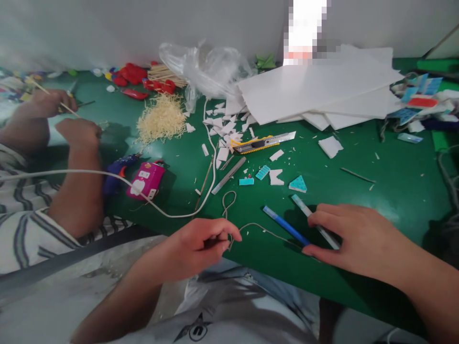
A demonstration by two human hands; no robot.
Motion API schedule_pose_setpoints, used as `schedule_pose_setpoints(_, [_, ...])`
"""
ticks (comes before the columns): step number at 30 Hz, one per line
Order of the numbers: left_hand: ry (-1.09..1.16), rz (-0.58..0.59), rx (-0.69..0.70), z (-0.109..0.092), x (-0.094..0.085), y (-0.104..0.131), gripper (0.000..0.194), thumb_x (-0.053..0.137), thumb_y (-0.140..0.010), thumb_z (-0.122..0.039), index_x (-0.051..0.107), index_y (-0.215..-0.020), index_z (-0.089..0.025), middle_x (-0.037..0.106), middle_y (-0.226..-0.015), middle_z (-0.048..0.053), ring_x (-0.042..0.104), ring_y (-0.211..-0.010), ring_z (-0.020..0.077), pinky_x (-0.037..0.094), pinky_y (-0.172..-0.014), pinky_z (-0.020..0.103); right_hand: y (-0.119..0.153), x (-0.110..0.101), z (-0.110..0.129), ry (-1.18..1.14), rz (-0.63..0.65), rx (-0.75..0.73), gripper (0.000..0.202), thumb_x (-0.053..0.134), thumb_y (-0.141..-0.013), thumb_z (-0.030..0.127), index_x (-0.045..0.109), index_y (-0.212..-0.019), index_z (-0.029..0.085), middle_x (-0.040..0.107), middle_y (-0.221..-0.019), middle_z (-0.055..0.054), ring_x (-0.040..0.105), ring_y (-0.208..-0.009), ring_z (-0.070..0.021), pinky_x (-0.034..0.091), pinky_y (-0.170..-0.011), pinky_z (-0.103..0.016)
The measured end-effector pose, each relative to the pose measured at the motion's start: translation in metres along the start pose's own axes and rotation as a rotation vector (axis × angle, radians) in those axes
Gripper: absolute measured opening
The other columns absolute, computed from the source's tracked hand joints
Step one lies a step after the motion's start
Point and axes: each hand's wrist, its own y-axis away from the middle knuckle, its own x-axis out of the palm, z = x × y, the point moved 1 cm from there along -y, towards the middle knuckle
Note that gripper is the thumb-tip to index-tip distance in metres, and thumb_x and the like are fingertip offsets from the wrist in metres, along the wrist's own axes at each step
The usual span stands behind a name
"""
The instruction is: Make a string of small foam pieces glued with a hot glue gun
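My left hand [202, 246] is curled near the table edge, its thumb and forefinger closing on a thin grey cord [253, 224]. The cord makes a small loop above those fingers and runs right toward my other hand. My right hand [353, 234] rests low over two pens with thumb and fingers apart. Its thumb touches the lower end of a blue pen [285, 224], and its forefinger lies across a whitish clear pen [301, 206]. Part of the whitish pen is hidden under the hand. Blue patterned foam scraps [298, 184] lie just beyond the pens.
A yellow utility knife [265, 142] lies among white foam scraps [224, 126]. White foam sheets [315, 91] are stacked behind. A white cable [179, 216] crosses to a pink power socket [146, 180], near a blue glue gun [120, 174]. At left, a co-worker's hands [81, 131] hold a thin stick.
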Motion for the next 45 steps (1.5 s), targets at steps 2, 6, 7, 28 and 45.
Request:
schedule_pose_setpoints(2, [-0.050, 0.029, -0.018, 0.002, 0.003, -0.003, 0.024, 0.054, -0.090, -0.023, 0.071, -0.106, -0.020, 0.054, -0.069, -0.006, 0.044, -0.056, 0.0072, 0.035, -0.052, 0.016, -0.001, 0.003, 0.004, 0.083, 0.001, -0.024, 0.021, 0.065, -0.086, 0.045, 0.065, -0.082, 0.025, 0.063, -0.065, 0.002, 0.059, -0.056, -0.0158, 0.036, -0.053, -0.030])
schedule_pose_setpoints(6, [-0.151, 0.039, 0.039, 0.002, 0.005, -0.010, 0.023, 0.061, -0.089, -0.023, 0.071, -0.110, -0.022, 0.061, -0.073, -0.005, 0.051, -0.057, 0.0081, 0.037, -0.054, 0.017, -0.002, 0.005, 0.007, 0.132, 0.051, -0.044, 0.015, 0.057, -0.088, 0.028, 0.061, -0.074, 0.025, 0.063, -0.063, 0.002, 0.058, -0.055, -0.0146, 0.036, -0.055, -0.030])
schedule_pose_setpoints(7, [-0.191, 0.037, 0.065, 0.001, 0.005, -0.012, 0.022, 0.063, -0.087, -0.023, 0.071, -0.108, -0.022, 0.062, -0.073, -0.005, 0.052, -0.058, 0.0085, 0.037, -0.055, 0.018, -0.002, 0.004, 0.007, 0.129, 0.055, -0.044, 0.015, 0.055, -0.087, 0.025, 0.060, -0.073, 0.025, 0.063, -0.062, 0.002, 0.058, -0.054, -0.0146, 0.036, -0.055, -0.030])
schedule_pose_setpoints(28, [-0.660, 0.081, 0.182, 0.000, 0.005, -0.027, 0.012, 0.059, -0.085, -0.009, 0.058, -0.087, -0.021, 0.058, -0.071, -0.005, 0.052, -0.063, 0.0125, 0.034, -0.059, 0.024, -0.016, -0.055, -0.036, 0.165, 0.129, 1.106, 0.038, 0.070, -0.078, 0.036, 0.049, -0.047, 0.029, 0.048, -0.036, 0.001, 0.048, -0.032, -0.0208, 0.038, -0.037, -0.036])
schedule_pose_setpoints(45, [-1.059, -0.373, 0.195, -0.056, -0.008, -0.060, 0.014, 0.061, -0.096, -0.023, 0.069, -0.103, -0.015, 0.074, -0.100, 0.009, 0.071, -0.093, 0.0284, 0.055, -0.079, 0.041, -0.018, 0.000, -0.029, 0.323, -0.421, -0.088, 0.034, 0.059, -0.095, 0.025, 0.059, -0.127, 0.015, 0.074, -0.120, -0.017, 0.072, -0.109, -0.0321, 0.060, -0.090, -0.048])
